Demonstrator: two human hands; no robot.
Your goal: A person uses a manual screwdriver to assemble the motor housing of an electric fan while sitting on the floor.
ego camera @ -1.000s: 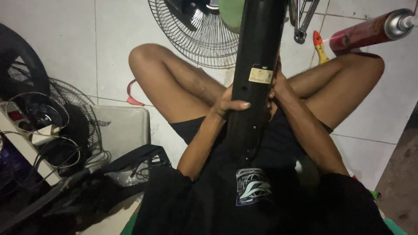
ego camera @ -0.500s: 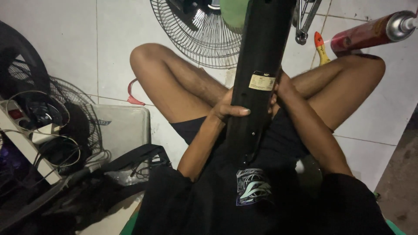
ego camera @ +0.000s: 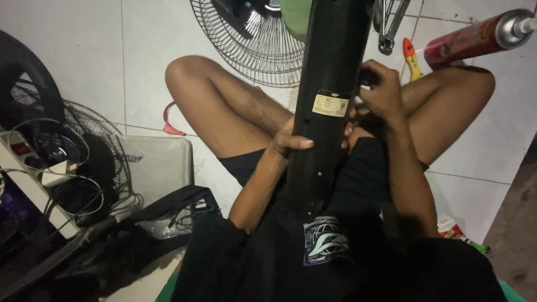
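Black plastic column (ego camera: 330, 100) stands upright between crossed legs on the tiled floor (ego camera: 84, 61). Left hand (ego camera: 291, 140) wraps its lower front; right hand (ego camera: 380, 92) pinches its edge. Best braced firmly against lap, grip low.

Dim, sharp, dark lower left

A small rectangular yellowish label (ego camera: 330, 104) sits on the black column (ego camera: 330, 61), just above the left hand's fingers (ego camera: 299, 142)

Single head view, looking steeply down, close over lap and crossed legs (ego camera: 224, 106), tiled floor (ego camera: 78, 61) beyond.
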